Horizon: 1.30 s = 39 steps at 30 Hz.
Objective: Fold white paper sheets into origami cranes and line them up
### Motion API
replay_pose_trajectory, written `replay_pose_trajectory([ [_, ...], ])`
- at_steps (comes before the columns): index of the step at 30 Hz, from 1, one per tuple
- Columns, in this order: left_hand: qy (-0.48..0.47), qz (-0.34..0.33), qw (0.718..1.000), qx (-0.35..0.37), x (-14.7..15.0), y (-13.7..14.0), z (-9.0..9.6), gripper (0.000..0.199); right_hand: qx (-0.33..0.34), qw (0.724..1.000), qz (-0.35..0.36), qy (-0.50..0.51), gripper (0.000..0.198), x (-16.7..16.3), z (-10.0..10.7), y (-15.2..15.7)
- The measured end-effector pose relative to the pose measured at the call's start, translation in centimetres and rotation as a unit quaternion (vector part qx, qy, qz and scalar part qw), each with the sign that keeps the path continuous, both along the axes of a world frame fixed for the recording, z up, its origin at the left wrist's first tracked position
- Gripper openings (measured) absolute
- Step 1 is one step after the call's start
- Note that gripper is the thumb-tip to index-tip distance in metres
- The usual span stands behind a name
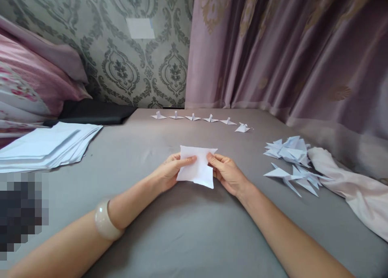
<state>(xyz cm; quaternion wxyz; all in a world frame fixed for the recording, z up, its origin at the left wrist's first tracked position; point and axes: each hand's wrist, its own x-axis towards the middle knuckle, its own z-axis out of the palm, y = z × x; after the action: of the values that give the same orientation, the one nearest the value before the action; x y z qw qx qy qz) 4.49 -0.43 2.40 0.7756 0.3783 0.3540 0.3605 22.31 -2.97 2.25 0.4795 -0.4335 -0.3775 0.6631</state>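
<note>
A piece of white paper (194, 175) is held up between my two hands over the grey surface. It looks roughly square, with a notch or fold at its right side and an uneven lower edge. My left hand (171, 169) grips its left side, thumb lying across the front and fingers behind. On the other side, my right hand (227, 173) pinches the right edge between thumb and fingers. Both hands' fingertips behind the paper are hidden. A pale bangle (106, 221) circles my left forearm.
Several small folded paper birds (192, 117) stand in a row at the far edge. Pointed folded papers (291, 150) are heaped at right beside a pale cloth (348, 181). A stack of white sheets (45, 146) lies at left, near a black flat item (97, 111). A curtain (242, 47) hangs behind.
</note>
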Motion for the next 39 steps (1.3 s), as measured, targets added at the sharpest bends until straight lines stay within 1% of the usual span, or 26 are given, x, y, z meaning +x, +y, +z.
replay_pose_trajectory([
  [2,-0.014,0.003,1.000,-0.012,0.0,-0.2,-0.1,0.029,0.014,1.000,0.014,-0.013,0.036,-0.1,-0.2,-0.1],
  [3,-0.017,0.006,1.000,-0.017,0.0,-0.2,-0.2,0.028,0.021,0.999,0.000,-0.025,0.036,-0.1,-0.3,-0.1],
  [6,-0.014,0.017,1.000,-0.019,0.0,-0.4,-0.4,0.027,0.035,0.993,-0.083,-0.073,0.038,-0.1,-0.7,0.0],
  [8,-0.013,0.017,1.000,-0.004,0.1,-0.5,-0.5,0.029,0.044,0.988,-0.108,-0.105,0.039,0.0,-0.7,0.1],
  [11,-0.004,0.009,0.999,0.034,0.1,-0.8,-0.6,0.033,0.055,0.982,-0.090,-0.158,0.037,-0.1,-0.3,0.0],
  [13,0.000,0.000,0.998,0.056,0.2,-1.1,-0.4,0.035,0.065,0.977,-0.081,-0.187,0.040,-0.3,0.0,-0.2],
  [15,0.003,-0.004,0.997,0.074,0.3,-1.4,-0.2,0.036,0.092,0.965,-0.097,-0.225,0.042,-0.6,0.1,-0.3],
  [17,0.011,-0.004,0.996,0.089,0.4,-1.6,0.1,0.036,0.126,0.946,-0.128,-0.270,0.044,-0.9,-0.2,-0.4],
  [19,0.021,-0.004,0.995,0.093,0.5,-1.8,0.3,0.037,0.141,0.934,-0.149,-0.293,0.044,-1.1,-0.7,-0.3],
  [22,0.020,-0.001,0.997,0.073,0.5,-1.9,0.3,0.040,0.129,0.942,-0.153,-0.269,0.037,-1.1,-1.2,-0.2],
  [26,0.010,0.027,0.999,0.046,0.5,-1.7,0.0,0.042,0.115,0.953,-0.162,-0.228,0.028,-1.0,-1.4,-0.2],
  [29,0.016,0.063,0.998,0.021,0.4,-1.5,-0.2,0.040,0.092,0.958,-0.176,-0.208,0.027,-1.2,-1.5,-0.2],
  [33,0.061,0.102,0.993,0.004,0.1,-1.1,-0.4,0.035,0.055,0.962,-0.185,-0.191,0.031,-1.3,-1.7,-0.2],
  [36,0.105,0.112,0.987,0.042,-0.2,-0.5,-0.9,0.032,0.042,0.960,-0.172,-0.216,0.036,-1.0,-1.7,0.0],
  [38,0.149,0.115,0.977,0.098,-0.6,0.2,-1.5,0.033,0.052,0.949,-0.153,-0.270,0.032,-0.7,-1.6,0.3],
  [39,0.184,0.115,0.966,0.138,-0.9,0.5,-1.7,0.034,0.069,0.938,-0.143,-0.309,0.027,-0.5,-1.6,0.5],
])
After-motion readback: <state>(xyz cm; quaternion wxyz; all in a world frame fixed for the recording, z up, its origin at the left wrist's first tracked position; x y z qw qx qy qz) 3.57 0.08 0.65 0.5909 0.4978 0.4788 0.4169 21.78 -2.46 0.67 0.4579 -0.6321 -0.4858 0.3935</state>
